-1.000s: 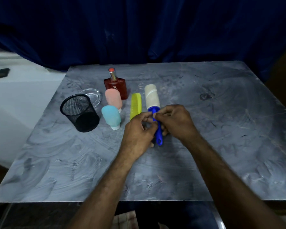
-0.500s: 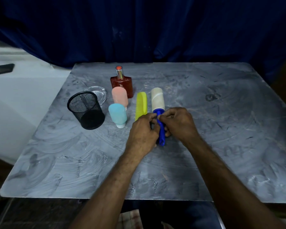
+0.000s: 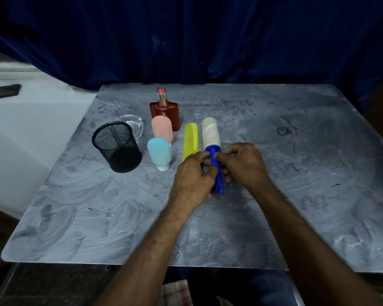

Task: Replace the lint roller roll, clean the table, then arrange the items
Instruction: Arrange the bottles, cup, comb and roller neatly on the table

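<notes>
Grey surface [image 3: 296, 155]: left hand [image 3: 192, 180] and right hand [image 3: 244, 166], fingers [image 3: 205, 154] clamped on the lint roller [image 3: 212, 149] handle [image 3: 217, 173], roll [image 3: 211, 133] pointing far.

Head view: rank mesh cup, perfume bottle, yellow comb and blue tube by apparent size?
1. mesh cup
2. perfume bottle, partly hidden
3. blue tube and yellow comb: too alike to rank

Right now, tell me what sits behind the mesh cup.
A clear glass dish sits behind the cup, on its far side. The cup's rim covers the dish's near edge, so whether they touch cannot be seen.
</notes>
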